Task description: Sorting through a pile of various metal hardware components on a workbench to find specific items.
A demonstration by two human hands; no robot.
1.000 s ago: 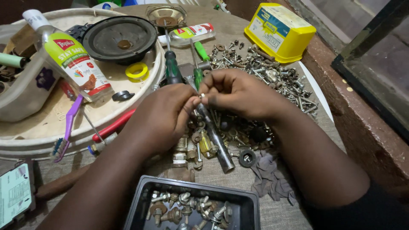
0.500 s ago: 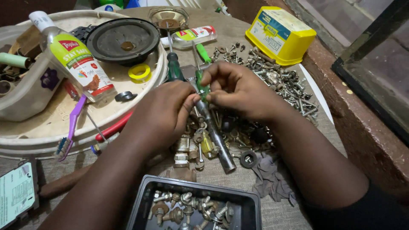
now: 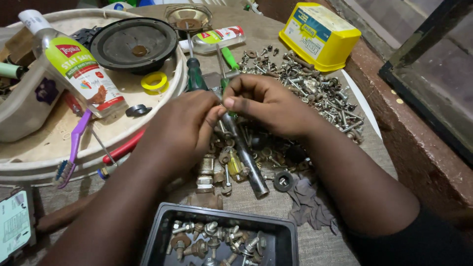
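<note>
My left hand (image 3: 182, 130) and my right hand (image 3: 268, 103) meet fingertip to fingertip above a heap of rusty screws, nuts and bolts (image 3: 300, 88). Both pinch one small piece between them; it is too hidden by the fingers to name. A steel rod (image 3: 249, 165) lies on the table just below the hands. A black tray (image 3: 281, 234) holding several rusty screws sits at the near edge. Green-handled screwdrivers (image 3: 194, 74) lie just behind the hands.
A round white tray (image 3: 29, 162) on the left carries a sanitizer bottle (image 3: 79, 71), a black speaker cone (image 3: 133, 44), yellow tape roll (image 3: 154, 82) and purple toothbrush (image 3: 74, 148). A yellow box (image 3: 320, 34) stands at back right. Grey cloth (image 3: 308, 197) lies near the rod.
Both hands stay joined over the pile, with only small finger movement on the pinched piece. The view has shifted slightly.
</note>
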